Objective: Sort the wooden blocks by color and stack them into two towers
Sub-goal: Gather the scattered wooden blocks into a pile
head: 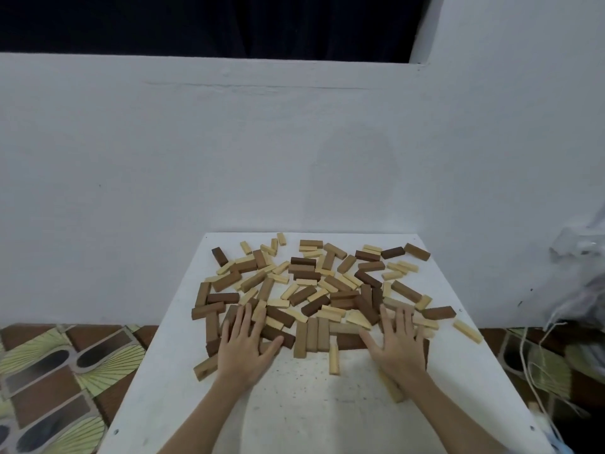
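Several dark brown and pale wooden blocks [311, 283] lie mixed in a loose heap across the far half of a white table [294, 404]. My left hand [244, 345] lies flat, fingers spread, on the blocks at the heap's near left edge. My right hand [394, 345] lies flat the same way on blocks at the near right edge. Three mid-brown blocks [311, 335] sit side by side between my hands. A pale block [334, 358] lies just in front of them. No tower stands anywhere.
A white wall rises right behind the table. Patterned floor tiles [65, 371] show at the left. At the right are a plastic bag [582, 283] and loose cords [537, 371]. A single pale block [468, 330] lies near the table's right edge.
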A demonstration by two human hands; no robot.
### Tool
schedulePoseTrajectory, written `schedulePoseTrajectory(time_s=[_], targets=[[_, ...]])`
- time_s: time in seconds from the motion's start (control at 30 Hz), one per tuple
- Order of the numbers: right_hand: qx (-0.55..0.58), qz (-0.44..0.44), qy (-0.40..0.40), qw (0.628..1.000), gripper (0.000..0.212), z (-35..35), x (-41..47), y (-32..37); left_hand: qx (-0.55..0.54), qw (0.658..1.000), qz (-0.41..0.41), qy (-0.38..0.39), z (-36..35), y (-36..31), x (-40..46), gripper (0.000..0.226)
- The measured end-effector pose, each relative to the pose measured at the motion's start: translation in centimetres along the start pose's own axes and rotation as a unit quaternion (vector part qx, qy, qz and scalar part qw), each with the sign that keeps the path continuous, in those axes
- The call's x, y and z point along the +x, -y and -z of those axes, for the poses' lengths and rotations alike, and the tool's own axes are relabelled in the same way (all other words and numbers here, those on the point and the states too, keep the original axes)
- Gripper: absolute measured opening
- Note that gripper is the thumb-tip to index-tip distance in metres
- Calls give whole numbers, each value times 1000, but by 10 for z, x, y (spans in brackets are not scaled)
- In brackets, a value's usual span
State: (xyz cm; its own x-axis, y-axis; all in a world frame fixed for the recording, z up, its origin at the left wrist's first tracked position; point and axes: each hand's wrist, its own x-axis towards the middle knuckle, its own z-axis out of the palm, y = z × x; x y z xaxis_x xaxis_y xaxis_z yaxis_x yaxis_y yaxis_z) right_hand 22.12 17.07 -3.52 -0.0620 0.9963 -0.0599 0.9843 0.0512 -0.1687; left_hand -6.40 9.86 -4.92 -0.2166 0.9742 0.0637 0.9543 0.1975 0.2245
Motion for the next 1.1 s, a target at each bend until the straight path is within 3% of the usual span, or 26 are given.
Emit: schedulePoseTrajectory(time_s=[0.07, 0.17, 0.23, 0.33, 0.43, 0.5, 0.57, 0.63, 0.7, 0.73, 0.83, 1.1], targets=[[30, 17, -15, 999, 125, 1, 10, 2, -3, 1000, -17, -10, 2, -4, 9, 88], [30, 0, -60, 998, 108, 12, 28, -12, -1, 999, -5, -38, 15, 7, 24, 90], [-5, -57, -64, 996, 98, 22, 37, -32, -4, 998, 52, -42, 21, 26, 34, 89], [-15, -150, -43, 988, 94, 29, 44, -67, 1, 992, 122, 7, 35, 52, 42, 67], [75, -154, 6, 985, 90, 25, 46, -81, 37, 998, 18, 45, 27, 73, 46, 53], [64, -113, 7, 991, 92, 17, 54, -79, 55, 997, -14, 49, 14, 77, 51, 23], [30, -85, 2, 996, 84, 12, 60, -68, 84, 993, -66, 43, 0, 68, 59, 39], [22, -51, -3, 998, 74, 8, 67, -55, 109, 987, -80, 91, 12, 56, 66, 53], [45, -26, 5, 999, 74, 9, 74, -42, 51, 994, -23, 94, 15, 45, 72, 89], [74, -26, 4, 997, 74, 10, 77, -37, 0, 996, 28, 79, 17, 39, 72, 94], [102, -17, -29, 994, 78, 20, 99, -29, -50, 996, 69, 1, 20, 36, 87, 91], [72, -56, -77, 993, 92, 41, 191, -33, -67, 987, 141, 34, 37, 62, 176, 66]])
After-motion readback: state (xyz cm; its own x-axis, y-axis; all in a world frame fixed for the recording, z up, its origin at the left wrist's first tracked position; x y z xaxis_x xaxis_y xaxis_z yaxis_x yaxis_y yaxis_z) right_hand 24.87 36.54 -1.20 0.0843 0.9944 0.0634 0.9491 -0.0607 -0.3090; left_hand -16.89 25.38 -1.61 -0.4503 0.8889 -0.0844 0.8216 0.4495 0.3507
